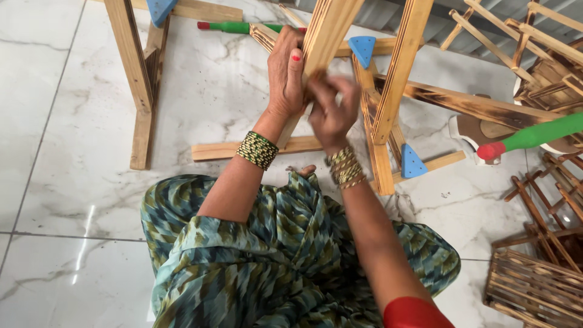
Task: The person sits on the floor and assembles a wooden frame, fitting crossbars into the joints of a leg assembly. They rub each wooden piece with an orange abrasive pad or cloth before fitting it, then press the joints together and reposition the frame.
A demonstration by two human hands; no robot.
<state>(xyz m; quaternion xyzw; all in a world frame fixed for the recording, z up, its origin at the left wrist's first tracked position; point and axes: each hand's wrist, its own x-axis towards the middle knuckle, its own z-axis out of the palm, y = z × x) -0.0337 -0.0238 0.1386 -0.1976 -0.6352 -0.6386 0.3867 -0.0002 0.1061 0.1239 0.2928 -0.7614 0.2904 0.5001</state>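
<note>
Wooden frame slat [322, 36] rises at the frame's upper centre, and your left hand [285, 76] wraps its fingers around it. Your right hand [331, 109] pinches closed at its lower end. Blue corner brackets [362, 50] already sit on neighbouring joints; loose slatted pieces [534, 285] wait lower right on the floor [73, 152].

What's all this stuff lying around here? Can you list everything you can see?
Wooden frame: one, pale wood with scorched edges, centre, on the floor.
Triangular corner pieces: three visible, blue, on frame joints.
Second wooden frame: one, pale, upper left.
Round rods: two, green with red tips, top centre and right.
Slatted wooden pieces: several, brown, right edge.
Floor: white marble tiles.
Bangles: green and gold, both wrists.
Left hand: grips a frame slat.
Right hand: blurred, at the same slat.
</note>
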